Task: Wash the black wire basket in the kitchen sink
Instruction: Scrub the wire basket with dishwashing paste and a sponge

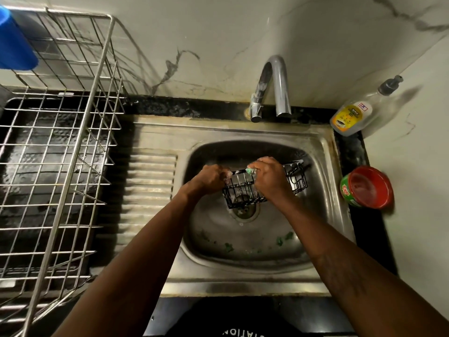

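A small black wire basket [245, 190] hangs over the drain of the steel kitchen sink [325, 152], with soap foam on its wires. My left hand [211, 179] grips the basket's left end. My right hand [270, 176] is closed on a green scrubber [250, 170], pressed against the basket's top rim near the middle. The basket's right end [297, 177] sticks out past my right hand. The chrome tap [272, 86] stands behind the bowl; no water runs from it.
A large steel dish rack [60, 147] fills the counter to the left, with a blue cup [14, 42] at its back corner. A dish soap bottle [357, 113] and a red tub [368, 187] stand right of the sink. Green scraps [283, 239] lie in the bowl.
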`<action>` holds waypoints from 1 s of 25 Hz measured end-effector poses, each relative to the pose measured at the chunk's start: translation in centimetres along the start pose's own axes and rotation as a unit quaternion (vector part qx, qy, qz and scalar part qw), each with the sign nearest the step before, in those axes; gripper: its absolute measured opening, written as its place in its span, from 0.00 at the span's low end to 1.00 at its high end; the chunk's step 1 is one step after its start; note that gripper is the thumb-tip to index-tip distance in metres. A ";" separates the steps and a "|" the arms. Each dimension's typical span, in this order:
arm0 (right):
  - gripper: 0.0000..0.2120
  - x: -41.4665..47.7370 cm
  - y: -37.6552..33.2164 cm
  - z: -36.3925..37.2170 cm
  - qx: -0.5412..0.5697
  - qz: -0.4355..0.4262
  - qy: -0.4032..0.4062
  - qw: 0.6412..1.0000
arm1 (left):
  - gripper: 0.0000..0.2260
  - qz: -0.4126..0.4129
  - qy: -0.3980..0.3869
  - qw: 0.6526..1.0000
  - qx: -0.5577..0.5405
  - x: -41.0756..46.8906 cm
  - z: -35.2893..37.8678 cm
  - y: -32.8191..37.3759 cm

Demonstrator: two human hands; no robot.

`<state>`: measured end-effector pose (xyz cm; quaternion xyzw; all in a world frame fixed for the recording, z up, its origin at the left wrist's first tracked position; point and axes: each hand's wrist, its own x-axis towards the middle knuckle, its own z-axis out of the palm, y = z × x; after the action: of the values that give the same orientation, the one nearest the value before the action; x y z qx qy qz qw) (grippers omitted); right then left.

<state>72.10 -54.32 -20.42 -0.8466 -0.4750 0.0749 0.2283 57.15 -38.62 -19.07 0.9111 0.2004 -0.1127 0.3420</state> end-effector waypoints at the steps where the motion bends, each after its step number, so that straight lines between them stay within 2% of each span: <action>1: 0.19 -0.2 0.3 -0.2 0.001 0.005 0.005 1.000 | 0.09 -0.005 0.001 1.000 -0.007 0.1 -0.1 -0.1; 6: 0.20 -6.4 2.4 -0.9 -0.018 -0.038 0.023 0.999 | 0.09 -0.005 -0.016 1.000 0.002 0.6 -0.6 -0.5; 10: 0.16 -3.1 3.0 -1.4 0.022 0.041 0.077 0.996 | 0.11 -0.011 -0.016 1.000 -0.001 0.5 -0.7 -0.1; 12: 0.15 -0.7 3.1 -1.9 0.025 0.079 0.073 0.994 | 0.11 -0.017 -0.016 1.000 -0.004 0.4 -0.8 0.1; 16: 0.17 -3.0 3.6 -1.8 -0.033 -0.026 0.053 0.998 | 0.11 -0.029 -0.015 0.999 -0.002 0.6 -1.4 0.1; 19: 0.19 -6.7 3.9 -2.6 -0.043 -0.037 0.046 0.997 | 0.10 -0.027 -0.013 0.999 -0.011 0.6 -1.5 -0.3; 21: 0.18 -6.8 3.9 -3.4 -0.042 -0.001 0.076 0.996 | 0.10 -0.034 -0.016 0.999 -0.007 0.8 -1.5 -0.4; 23: 0.16 -4.8 4.2 -3.9 -0.023 0.081 0.114 0.990 | 0.09 -0.048 -0.043 0.998 0.005 1.0 -1.8 0.0; 25: 0.16 -2.5 4.3 -3.9 -0.015 0.157 0.109 0.981 | 0.09 -0.065 -0.065 0.995 0.030 1.5 -1.9 0.5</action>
<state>75.41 -59.56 -19.23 -0.9171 -0.3097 0.0100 0.2508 58.80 -37.25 -17.87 0.8965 0.2333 -0.2001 0.3190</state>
